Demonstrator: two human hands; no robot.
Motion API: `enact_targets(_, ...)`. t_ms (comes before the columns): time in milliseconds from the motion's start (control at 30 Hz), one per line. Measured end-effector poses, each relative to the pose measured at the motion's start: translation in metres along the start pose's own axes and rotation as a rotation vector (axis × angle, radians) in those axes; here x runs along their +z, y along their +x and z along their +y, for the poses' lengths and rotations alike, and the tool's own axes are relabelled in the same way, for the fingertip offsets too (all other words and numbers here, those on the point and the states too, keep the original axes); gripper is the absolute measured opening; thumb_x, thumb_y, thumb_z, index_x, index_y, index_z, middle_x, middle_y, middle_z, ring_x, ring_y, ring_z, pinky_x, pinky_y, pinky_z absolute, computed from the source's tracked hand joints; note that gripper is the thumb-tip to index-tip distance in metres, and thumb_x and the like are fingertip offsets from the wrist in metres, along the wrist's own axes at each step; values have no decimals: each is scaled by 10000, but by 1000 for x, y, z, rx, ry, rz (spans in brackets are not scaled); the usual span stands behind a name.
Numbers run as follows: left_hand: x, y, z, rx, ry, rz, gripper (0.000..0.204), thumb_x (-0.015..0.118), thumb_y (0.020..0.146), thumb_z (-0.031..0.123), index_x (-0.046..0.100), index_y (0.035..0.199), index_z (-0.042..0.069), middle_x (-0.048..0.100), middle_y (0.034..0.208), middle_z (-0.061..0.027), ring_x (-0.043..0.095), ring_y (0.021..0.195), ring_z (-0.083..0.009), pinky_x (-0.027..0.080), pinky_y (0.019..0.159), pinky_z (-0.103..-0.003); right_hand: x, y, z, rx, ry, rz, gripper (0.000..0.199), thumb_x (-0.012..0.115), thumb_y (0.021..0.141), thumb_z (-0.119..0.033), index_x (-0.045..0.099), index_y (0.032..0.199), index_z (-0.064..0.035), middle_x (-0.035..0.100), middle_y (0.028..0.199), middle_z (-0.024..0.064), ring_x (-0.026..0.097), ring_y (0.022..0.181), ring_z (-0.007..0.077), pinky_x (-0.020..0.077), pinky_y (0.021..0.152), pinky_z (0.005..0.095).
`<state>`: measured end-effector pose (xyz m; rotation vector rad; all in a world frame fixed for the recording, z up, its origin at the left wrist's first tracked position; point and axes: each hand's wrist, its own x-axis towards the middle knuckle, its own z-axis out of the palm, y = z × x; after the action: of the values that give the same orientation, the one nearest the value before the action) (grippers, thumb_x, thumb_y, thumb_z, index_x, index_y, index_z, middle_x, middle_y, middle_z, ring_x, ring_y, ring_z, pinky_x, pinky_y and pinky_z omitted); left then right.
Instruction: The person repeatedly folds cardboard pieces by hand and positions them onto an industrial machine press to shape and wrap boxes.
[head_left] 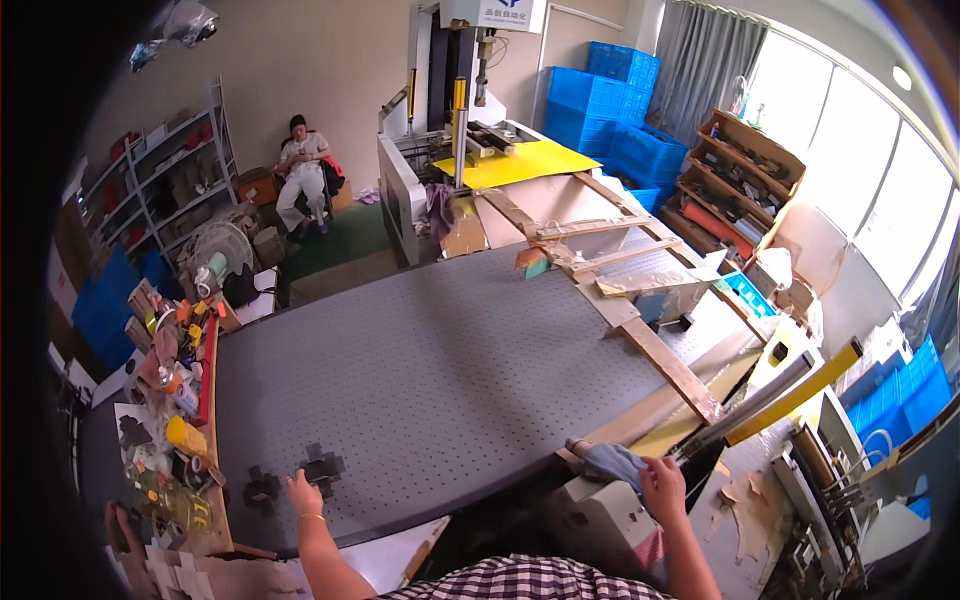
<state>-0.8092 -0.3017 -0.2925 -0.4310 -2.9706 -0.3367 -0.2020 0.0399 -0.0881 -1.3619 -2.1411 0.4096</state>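
Note:
My left hand reaches over the near left part of a large grey perforated table, its fingers loosely stretched. Its fingertips are at the edge of a dark, irregular flat piece; whether they touch it is hard to tell. Another dark piece lies just left of that hand. My right hand is off the table's near right edge, fingers slightly bent and apart, with nothing visible in them. Beside it a blue-grey cloth drapes over a whitish machine box.
A wooden frame spans the table's right side. Left, a ledge holds tape rolls, bottles and a yellow container. A yellow-and-silver post rises at right. Beyond are a machine with a yellow sheet, blue crates and a seated person.

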Motion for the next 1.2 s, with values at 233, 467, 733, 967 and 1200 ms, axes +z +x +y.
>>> enact_targets(233,22,34,17,106,-29,-335,172,707,780,105,719,943,53,662,1038,-230,662,996,-336,542,839,-440,34,23,41,37,-344,-224,175,657,844,-276,737,894,-129,642,813,135,644,788,331,519,708,429)
enact_targets(467,-16,-28,233,338,-972,-725,236,697,887,244,730,813,23,659,667,-23,552,532,-86,426,467,-243,9,-14,55,-276,-148,-173,188,665,833,-163,736,988,-84,640,879,145,622,876,326,505,776,414)
enact_targets(733,-269,-294,453,1785,-846,-828,197,756,824,248,725,887,64,666,804,-58,619,704,-179,489,638,-320,-131,-124,40,-17,489,22,309,692,873,-117,656,1177,-77,705,1066,78,657,983,245,501,865,340)
enact_targets(967,-336,-488,506,2384,-775,-820,160,761,797,225,724,854,81,649,803,-79,623,790,-267,495,733,-377,-218,-231,74,-24,337,153,463,716,871,-215,581,1298,-96,631,1211,132,574,1145,285,460,958,383)
enact_targets(1200,-357,-596,547,2532,-692,-1304,103,768,802,169,730,868,100,657,858,-63,638,824,-244,509,752,-352,-271,-295,130,110,587,251,457,719,868,-241,595,1276,-77,636,1193,111,587,1123,283,447,982,369)
